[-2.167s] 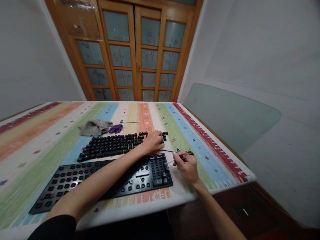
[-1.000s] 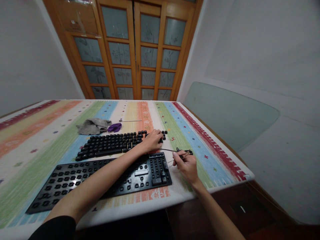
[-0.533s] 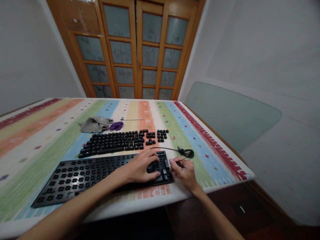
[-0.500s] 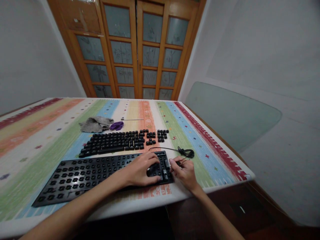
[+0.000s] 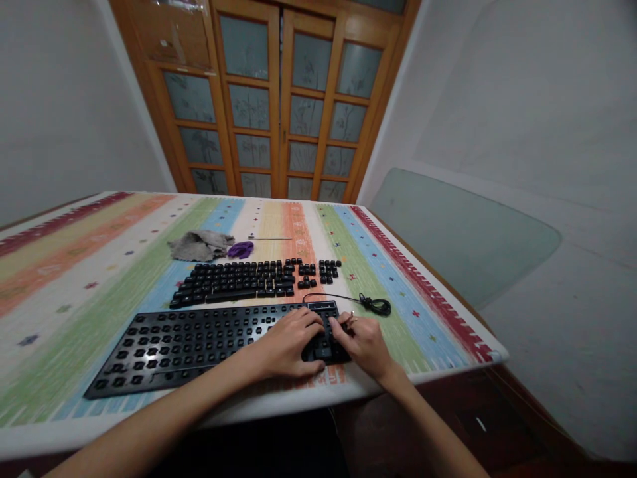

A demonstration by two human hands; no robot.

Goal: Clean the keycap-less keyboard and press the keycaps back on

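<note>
Forearms (image 5: pixel 189 406) slant in from the near edge: the left crosses the front of the board (image 5: pixel 199 342) at a low angle, the right comes up more steeply from the near right. Left hand (image 5: pixel 291 340) arches over the board's right end, thumb split from the fingers toward the front edge; its grip is wide, and what lies under the fingertips is hidden. Right hand (image 5: pixel 365 342) is curled just beside it, thumb and forefinger narrowed over the same end; whether they pinch anything I cannot tell.

For such close work, it would seem best to brace the board with the left fingers and let the right fingertips act straight up and down, since a sideways push could strain the small parts or slide the board over the covered surface (image 5: pixel 432 332). Spreading the left fingers out of the right hand's line should give a clearer view, and a supported right wrist should steady the fingertips.

Just behind the board, a thin cable (image 5: pixel 367 303) runs to a bundled coil; stray right knuckles could snag it. Beyond lie loose keys (image 5: pixel 233 280) in rows, and farther back a grey cloth (image 5: pixel 199 245) and a purple cloth (image 5: pixel 241 249).
</note>
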